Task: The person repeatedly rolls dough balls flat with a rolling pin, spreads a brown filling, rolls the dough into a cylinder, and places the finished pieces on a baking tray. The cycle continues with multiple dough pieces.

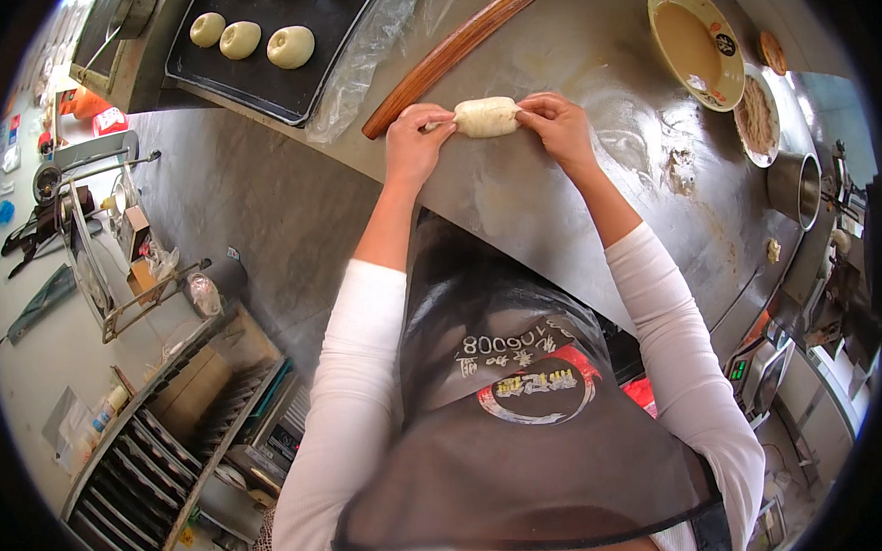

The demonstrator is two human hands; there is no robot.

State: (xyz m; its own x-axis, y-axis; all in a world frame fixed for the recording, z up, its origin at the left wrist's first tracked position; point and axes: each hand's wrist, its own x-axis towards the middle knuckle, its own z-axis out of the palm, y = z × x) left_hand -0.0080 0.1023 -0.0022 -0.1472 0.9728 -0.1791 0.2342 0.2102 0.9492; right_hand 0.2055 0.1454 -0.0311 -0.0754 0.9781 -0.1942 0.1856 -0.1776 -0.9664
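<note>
A short, thick roll of pale dough (486, 118) is held between my two hands above the metal worktable (525, 178). My left hand (416, 141) pinches its left end between thumb and fingers, with a thin bit of dough showing at the fingertips. At the opposite end, my right hand (558, 129) pinches the dough the same way. Just beyond my left hand lies a long wooden rolling pin (462, 49), slanting away to the upper right. Several round dough pieces (291, 47) with dimpled tops sit on a black baking tray (259, 89) at the upper left.
Clear plastic sheeting (364, 67) lies beside the tray. On the right are a yellow bowl of tan liquid (695, 44), a white dish of brownish filling (757, 115) and a metal pot (795, 186). A rack of trays (138, 475) stands at lower left; a digital scale (757, 370) at right.
</note>
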